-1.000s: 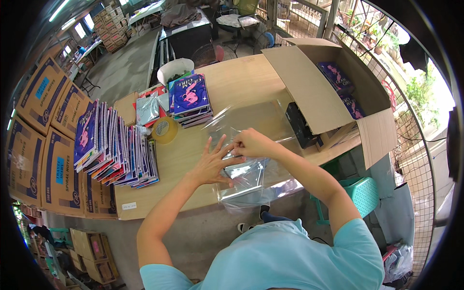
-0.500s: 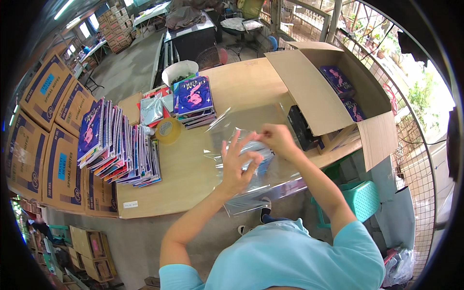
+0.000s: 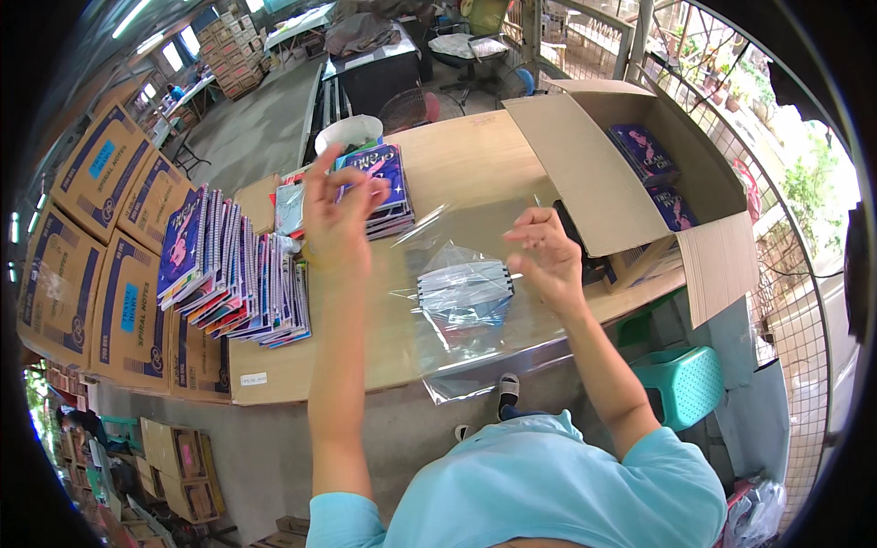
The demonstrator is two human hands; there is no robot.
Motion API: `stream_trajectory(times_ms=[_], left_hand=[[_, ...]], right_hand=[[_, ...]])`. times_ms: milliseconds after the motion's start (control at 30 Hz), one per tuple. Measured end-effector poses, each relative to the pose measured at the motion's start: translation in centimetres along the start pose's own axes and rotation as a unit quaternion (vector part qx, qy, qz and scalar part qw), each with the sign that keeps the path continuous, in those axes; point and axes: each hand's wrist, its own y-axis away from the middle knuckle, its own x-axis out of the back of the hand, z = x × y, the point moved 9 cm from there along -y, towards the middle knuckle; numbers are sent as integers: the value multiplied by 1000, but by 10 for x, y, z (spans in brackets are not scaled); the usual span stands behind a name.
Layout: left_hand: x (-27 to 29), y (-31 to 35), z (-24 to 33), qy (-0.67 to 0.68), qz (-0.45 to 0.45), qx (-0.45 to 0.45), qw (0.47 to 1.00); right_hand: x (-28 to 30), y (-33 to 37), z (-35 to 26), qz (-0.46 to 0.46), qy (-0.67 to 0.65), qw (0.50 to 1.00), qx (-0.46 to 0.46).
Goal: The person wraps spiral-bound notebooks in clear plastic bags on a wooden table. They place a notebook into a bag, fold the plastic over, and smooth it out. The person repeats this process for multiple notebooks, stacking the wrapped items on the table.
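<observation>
Wooden bench [image 3: 448, 160]: one film-wrapped bundle [image 3: 466, 285] by the near edge, long axis seemingly parallel to it. My right hand [image 3: 551, 262]: nearer, just off the bundle's right end, thumb and fingers parted. My left hand [image 3: 340, 212]: farther off, leftward, blurred; whether pinching, I cannot tell.

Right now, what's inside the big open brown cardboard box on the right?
In the open brown cardboard box, two purple notebook covers with pink pictures show. Anything beneath them or behind the wide tan cardboard flap is covered, so I can't tell.
</observation>
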Motion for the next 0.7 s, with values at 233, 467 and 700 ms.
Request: stream_trajectory(times_ms=[233, 467, 700], left_hand=[[56, 83, -72, -124, -136, 123, 975], [66, 136, -104, -370, -247, 72, 893], [19, 129, -100, -522, -256, -33, 813]], right_hand=[[-48, 18, 27, -37, 61, 997, 7], [-40, 30, 33, -155, 294, 943, 15], [-48, 12, 0, -74, 229, 958, 157]])
